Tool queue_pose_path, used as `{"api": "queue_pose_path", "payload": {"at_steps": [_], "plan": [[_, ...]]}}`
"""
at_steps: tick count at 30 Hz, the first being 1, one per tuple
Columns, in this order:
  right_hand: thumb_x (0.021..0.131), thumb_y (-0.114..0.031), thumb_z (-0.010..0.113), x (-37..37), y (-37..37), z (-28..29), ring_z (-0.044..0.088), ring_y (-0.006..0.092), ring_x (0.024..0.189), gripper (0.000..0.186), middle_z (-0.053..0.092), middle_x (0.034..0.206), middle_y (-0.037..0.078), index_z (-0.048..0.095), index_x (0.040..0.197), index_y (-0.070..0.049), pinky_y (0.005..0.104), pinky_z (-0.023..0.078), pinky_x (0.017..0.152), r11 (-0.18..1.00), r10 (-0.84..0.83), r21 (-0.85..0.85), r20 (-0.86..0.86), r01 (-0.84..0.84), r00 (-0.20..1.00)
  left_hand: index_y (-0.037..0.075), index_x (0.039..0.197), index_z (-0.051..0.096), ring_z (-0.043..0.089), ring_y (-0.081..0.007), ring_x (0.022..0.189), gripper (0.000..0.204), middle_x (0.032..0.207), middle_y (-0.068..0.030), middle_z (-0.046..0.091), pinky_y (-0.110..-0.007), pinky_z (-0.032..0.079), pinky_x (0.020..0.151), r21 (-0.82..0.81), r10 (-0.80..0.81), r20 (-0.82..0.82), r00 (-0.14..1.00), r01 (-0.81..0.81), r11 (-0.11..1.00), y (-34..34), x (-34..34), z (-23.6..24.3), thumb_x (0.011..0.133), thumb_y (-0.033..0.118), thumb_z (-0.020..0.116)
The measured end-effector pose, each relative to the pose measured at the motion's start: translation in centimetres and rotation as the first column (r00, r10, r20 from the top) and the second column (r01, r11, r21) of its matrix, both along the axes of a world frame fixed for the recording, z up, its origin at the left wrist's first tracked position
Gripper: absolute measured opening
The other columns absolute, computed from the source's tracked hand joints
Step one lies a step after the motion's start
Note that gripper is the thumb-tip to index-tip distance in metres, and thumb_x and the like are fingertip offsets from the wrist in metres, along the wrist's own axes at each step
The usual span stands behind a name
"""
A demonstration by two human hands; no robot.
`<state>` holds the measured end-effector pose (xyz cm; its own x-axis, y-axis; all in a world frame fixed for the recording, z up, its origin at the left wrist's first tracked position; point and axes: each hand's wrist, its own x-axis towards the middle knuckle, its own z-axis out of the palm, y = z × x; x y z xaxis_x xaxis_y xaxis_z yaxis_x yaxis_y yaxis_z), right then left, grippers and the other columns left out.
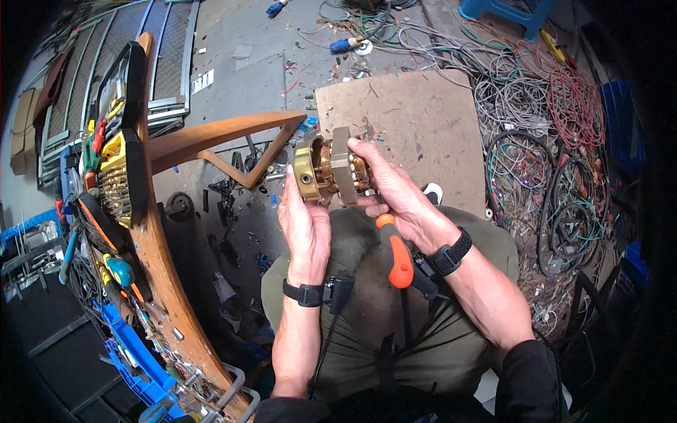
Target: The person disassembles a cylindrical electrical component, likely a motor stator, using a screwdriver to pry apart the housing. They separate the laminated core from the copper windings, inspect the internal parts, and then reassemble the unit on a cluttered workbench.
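Note:
I hold a small electric motor in front of me, above my lap. Its gold-coloured end housing is at the left, with a round hole in its side. My left hand supports this end, its fingers mostly hidden behind it. Next to the housing is the grey laminated stator core, with copper windings showing on both sides. My right hand grips the core, thumb on top. A screwdriver with an orange and grey handle hangs down from under the curled right fingers; its shaft is hidden.
At my left runs a wooden bench edge with a tool rack and a blue tray. A cardboard sheet lies on the floor ahead. Tangled wires spread at the right; a blue stool stands far right.

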<state>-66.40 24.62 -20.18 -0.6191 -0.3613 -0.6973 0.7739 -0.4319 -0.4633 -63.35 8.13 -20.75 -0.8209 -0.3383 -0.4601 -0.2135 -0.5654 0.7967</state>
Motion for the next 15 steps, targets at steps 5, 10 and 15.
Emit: {"api": "queue_pose_path", "payload": {"at_steps": [5,10,15], "plan": [[0.084,-0.068,0.076,0.0,0.0,0.2,0.058,0.0081,0.071,0.08,0.064,0.097,0.008,0.053,0.118,0.001,0.0211,0.036,0.049,0.997,0.02,0.076,-0.039,-0.017,0.999,0.005,0.144,0.054,0.056,-0.021,0.133,0.052,0.145,-0.0096,0.058,-0.045,0.047,0.114,0.101,-0.027,0.014,1.0,0.025,0.995,1.5,-0.5,1.9,0.109,0.044,0.058],[0.084,-0.063,0.079,0.1,0.2,1.1,0.065,0.0136,0.084,0.083,0.067,0.103,0.014,0.052,0.119,0.007,0.0227,0.042,0.055,0.992,0.009,0.124,-0.085,0.001,0.996,0.01,0.149,0.051,0.055,-0.0229,0.136,0.055,0.148,-0.0074,0.058,-0.047,0.043,0.118,0.011,-0.128,-0.009,0.992,0.128,0.992,1.1,-0.3,0.9,0.109,0.047,0.057],[0.087,-0.048,0.083,0.2,-1.1,-0.5,0.069,0.0205,0.099,0.081,0.068,0.112,0.021,0.048,0.127,0.013,0.0298,0.054,0.081,0.985,-0.099,0.12,-0.221,0.127,0.97,0.005,0.144,0.056,0.059,-0.022,0.131,0.054,0.141,-0.0094,0.062,-0.043,0.047,0.115,0.067,-0.096,0.033,0.995,0.094,0.993,1.1,-0.6,1.1,0.109,0.046,0.056]]}}
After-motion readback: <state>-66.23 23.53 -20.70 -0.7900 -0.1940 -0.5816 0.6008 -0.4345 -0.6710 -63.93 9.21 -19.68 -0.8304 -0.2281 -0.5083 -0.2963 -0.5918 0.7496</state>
